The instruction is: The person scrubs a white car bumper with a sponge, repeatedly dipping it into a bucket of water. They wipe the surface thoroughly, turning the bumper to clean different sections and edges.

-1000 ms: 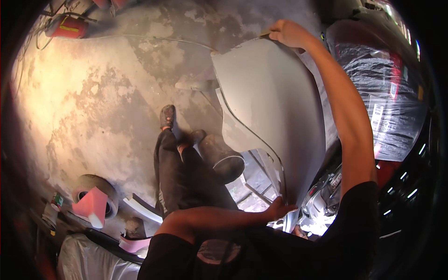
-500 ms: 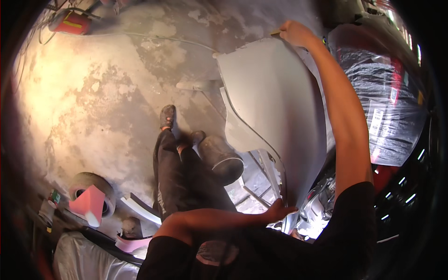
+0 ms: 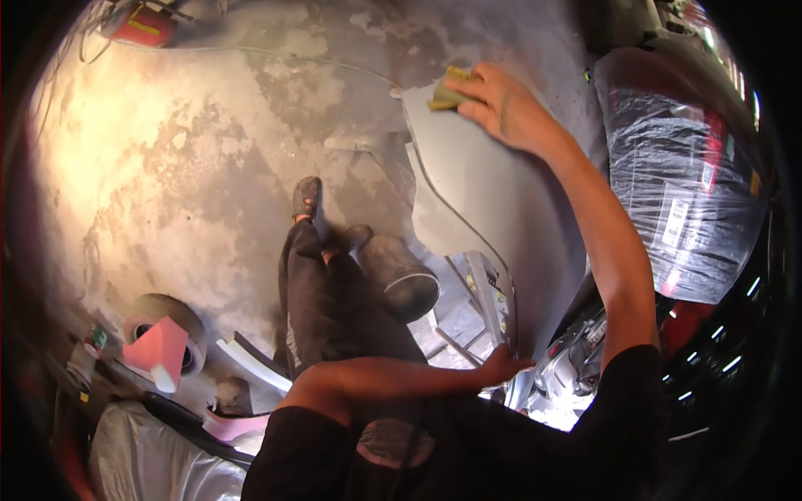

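One grey car body panel (image 3: 501,209), propped upright over stained concrete floor (image 3: 167,167). Right hand (image 3: 501,104) closed on one yellow-green sanding pad (image 3: 447,92), pressed against panel's far top edge. Left hand (image 3: 501,365) gripping panel's near lower edge, fingertips hidden behind it. One dark bucket (image 3: 401,271) just left of panel, contents indiscernible. One plastic-wrapped bundle (image 3: 681,200) right of panel.

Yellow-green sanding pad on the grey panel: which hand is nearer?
Right. The right hand presses the yellow-green sanding pad under its fingertips at the far end of the grey panel. The left hand grips the panel's near lower edge, well away from it.
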Motion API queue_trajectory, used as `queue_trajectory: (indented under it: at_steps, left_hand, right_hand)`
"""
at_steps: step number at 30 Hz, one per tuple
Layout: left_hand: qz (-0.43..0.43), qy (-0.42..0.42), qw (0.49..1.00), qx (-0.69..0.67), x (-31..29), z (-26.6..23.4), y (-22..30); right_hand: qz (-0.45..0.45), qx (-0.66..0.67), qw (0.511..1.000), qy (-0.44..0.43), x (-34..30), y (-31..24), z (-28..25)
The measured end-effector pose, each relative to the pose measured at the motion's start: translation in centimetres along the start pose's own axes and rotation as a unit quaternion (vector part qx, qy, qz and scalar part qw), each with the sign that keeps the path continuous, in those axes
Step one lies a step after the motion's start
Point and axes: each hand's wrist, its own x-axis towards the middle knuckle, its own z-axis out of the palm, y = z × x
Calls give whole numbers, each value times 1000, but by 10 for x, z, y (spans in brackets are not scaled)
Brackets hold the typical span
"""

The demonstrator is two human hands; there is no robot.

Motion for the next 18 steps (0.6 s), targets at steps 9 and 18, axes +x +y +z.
queue_trajectory:
  at_steps: [9, 18]
  left_hand:
    - [82, 6, 997, 6, -6, -2, 7]
    - [22, -37, 998, -37, -4, -11, 15]
  right_hand:
    - [53, -87, 994, 40, 19, -32, 25]
    - [-16, -53, 997, -49, -86, -122, 4]
